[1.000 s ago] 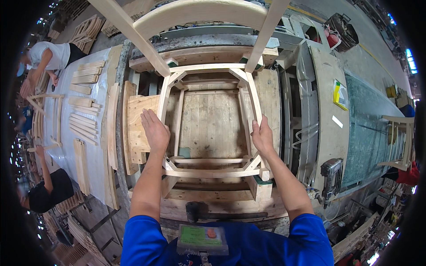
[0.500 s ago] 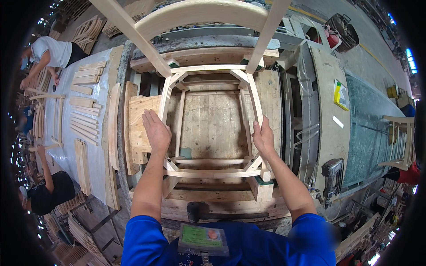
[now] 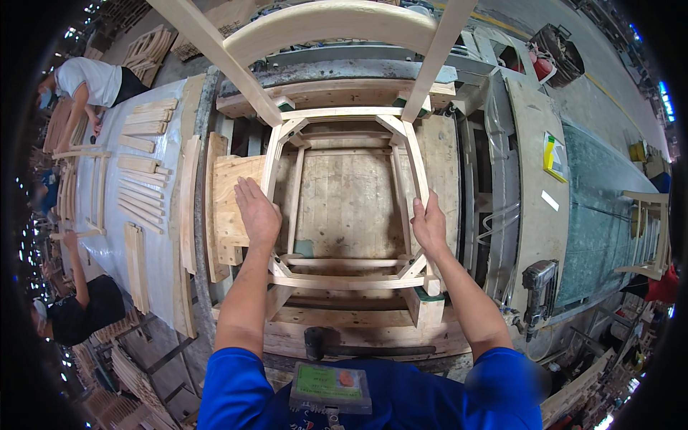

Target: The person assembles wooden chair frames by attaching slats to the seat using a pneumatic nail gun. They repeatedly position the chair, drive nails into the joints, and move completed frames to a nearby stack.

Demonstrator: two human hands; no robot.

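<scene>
A pale wooden chair frame (image 3: 342,282) stands in front of me, its open seat ring toward me and its curved backrest at the far side. Dark screws show at the corner braces. My left hand (image 3: 259,217) lies against the outside of the left seat rail, fingers stretched out and palm against the wood. Around the right seat rail my right hand (image 3: 429,228) is closed, thumb on the inner side and fingers outside. Through the ring I see the leg stretchers and a wooden board (image 3: 344,201) below.
A black-handled hammer-like tool (image 3: 314,342) lies at the bench's near edge. To the right are a nail gun (image 3: 539,287) and a yellow-and-white packet (image 3: 554,158). On the left, a table holds wooden slats (image 3: 143,195), with two people (image 3: 93,86) working beyond it.
The whole view has shifted slightly. Both my hands keep their places on the chair frame. At the far left, a person's arms have moved.
</scene>
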